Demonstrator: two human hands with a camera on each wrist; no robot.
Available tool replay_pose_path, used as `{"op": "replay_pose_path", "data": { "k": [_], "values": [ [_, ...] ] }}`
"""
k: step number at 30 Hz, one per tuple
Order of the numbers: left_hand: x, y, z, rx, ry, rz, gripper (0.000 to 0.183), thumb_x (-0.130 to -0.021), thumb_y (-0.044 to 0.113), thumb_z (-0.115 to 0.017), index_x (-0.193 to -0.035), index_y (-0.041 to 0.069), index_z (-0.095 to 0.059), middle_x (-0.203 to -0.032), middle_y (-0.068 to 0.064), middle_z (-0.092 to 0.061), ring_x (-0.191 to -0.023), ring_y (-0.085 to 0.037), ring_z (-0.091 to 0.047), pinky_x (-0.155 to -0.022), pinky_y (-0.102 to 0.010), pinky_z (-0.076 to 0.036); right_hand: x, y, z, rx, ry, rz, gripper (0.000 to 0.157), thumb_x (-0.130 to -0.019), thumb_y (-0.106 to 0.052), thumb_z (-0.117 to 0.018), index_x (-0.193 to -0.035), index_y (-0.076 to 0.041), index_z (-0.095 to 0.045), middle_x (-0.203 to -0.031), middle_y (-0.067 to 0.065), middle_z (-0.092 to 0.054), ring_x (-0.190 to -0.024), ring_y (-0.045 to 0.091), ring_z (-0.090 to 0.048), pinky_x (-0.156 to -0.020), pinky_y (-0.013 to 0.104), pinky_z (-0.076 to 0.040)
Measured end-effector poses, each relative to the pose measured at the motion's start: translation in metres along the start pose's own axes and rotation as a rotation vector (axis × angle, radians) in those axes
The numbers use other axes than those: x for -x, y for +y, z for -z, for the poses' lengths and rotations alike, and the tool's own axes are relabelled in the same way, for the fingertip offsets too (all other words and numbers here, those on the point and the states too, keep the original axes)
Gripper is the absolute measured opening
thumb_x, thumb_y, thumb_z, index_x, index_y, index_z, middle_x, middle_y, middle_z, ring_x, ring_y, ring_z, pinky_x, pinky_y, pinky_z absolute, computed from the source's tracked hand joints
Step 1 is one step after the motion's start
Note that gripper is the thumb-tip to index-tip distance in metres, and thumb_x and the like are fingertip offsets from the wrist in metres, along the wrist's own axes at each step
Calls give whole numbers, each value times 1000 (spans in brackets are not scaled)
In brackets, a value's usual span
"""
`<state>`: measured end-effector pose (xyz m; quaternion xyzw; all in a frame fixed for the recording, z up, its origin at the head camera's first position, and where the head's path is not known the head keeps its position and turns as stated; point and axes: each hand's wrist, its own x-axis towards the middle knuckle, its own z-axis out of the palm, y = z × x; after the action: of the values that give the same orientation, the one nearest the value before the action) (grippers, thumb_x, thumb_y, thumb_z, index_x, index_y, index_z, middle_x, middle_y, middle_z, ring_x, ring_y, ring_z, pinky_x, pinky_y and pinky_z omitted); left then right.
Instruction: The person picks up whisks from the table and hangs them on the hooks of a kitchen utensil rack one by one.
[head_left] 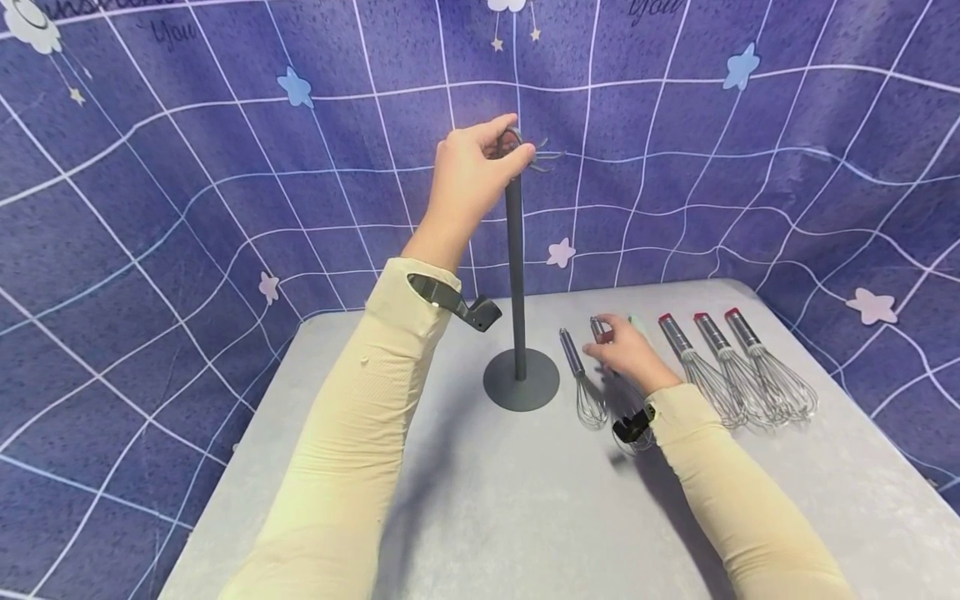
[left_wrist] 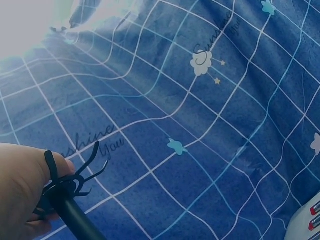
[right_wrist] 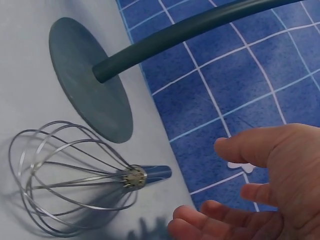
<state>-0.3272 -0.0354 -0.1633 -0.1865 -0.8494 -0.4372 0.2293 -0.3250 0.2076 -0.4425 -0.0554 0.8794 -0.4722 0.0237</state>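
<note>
My left hand (head_left: 476, 167) grips the hooked top of a dark grey upright stand (head_left: 515, 267). In the left wrist view the fingers curl round the stand's hooks (left_wrist: 75, 182) at the pole's top. Over the table, my right hand (head_left: 626, 354) is beside the handle of a whisk (head_left: 597, 328) that it partly covers. The right wrist view shows its thumb and fingers (right_wrist: 250, 145) spread apart with nothing between them. A smaller whisk (head_left: 573, 354) lies between that hand and the round stand base (head_left: 502, 385). One whisk (right_wrist: 134, 177) shows in the right wrist view, its handle foreshortened.
Several more whisks lie to the right of my right hand, including a red-ended whisk (head_left: 678, 333) and another at the far right (head_left: 742, 329). A bit of something green (head_left: 636, 323) shows behind the hand. A blue gridded curtain (head_left: 337, 133) hangs behind the grey table (head_left: 480, 500).
</note>
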Motion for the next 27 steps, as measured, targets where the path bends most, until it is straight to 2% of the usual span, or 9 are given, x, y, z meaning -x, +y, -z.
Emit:
{"op": "replay_pose_path", "data": {
  "k": [3,7,12,19,24,27],
  "values": [
    [0,0,0,-2,-1,0,46,-91,29,-76,-136,19,-67,-116,2,-74,-108,-6,-68,-94,-17,-49,-2,3,-5,-7,-7,-3,80,-91,-16,-70,-155,3,-27,-125,33,-57,-78,37,-67,-70,46,-59],
    [0,0,0,3,-6,4,46,-91,29,-76,-136,19,-66,-118,1,-74,-110,-6,-68,-94,-17,-48,-3,5,-10,13,-18,-11,80,-91,-16,-70,-155,5,-27,-121,31,-60,-80,36,-69,-68,39,-59],
    [0,0,0,13,-5,2,47,-92,28,-76,-136,18,-66,-119,0,-74,-110,-7,-68,-95,-17,-48,-3,5,-14,-7,-30,-21,80,-90,-14,-70,-155,5,-26,-119,30,-62,-85,38,-69,-71,41,-60],
    [-1,0,0,22,-9,-3,47,-92,27,-75,-136,18,-66,-119,-1,-74,-111,-7,-68,-95,-17,-49,-5,4,-17,-30,-52,-44,79,-89,-9,-69,-154,7,-26,-121,32,-62,-80,32,-69,-73,42,-60],
    [0,1,0,28,-9,-1,46,-92,27,-75,-136,17,-66,-119,-1,-74,-110,-7,-68,-95,-17,-49,-8,3,-18,-92,-81,-96,77,-91,-5,-68,-154,6,-26,-118,28,-59,-75,26,-67,-71,38,-61],
    [0,1,0,39,-8,2,46,-92,26,-75,-136,17,-66,-117,-1,-74,-109,-7,-68,-94,-17,-49,-10,1,-18,-134,-101,-138,76,-91,-3,-66,-155,5,-26,-123,29,-58,-76,23,-67,-73,38,-61]
  ]
}}
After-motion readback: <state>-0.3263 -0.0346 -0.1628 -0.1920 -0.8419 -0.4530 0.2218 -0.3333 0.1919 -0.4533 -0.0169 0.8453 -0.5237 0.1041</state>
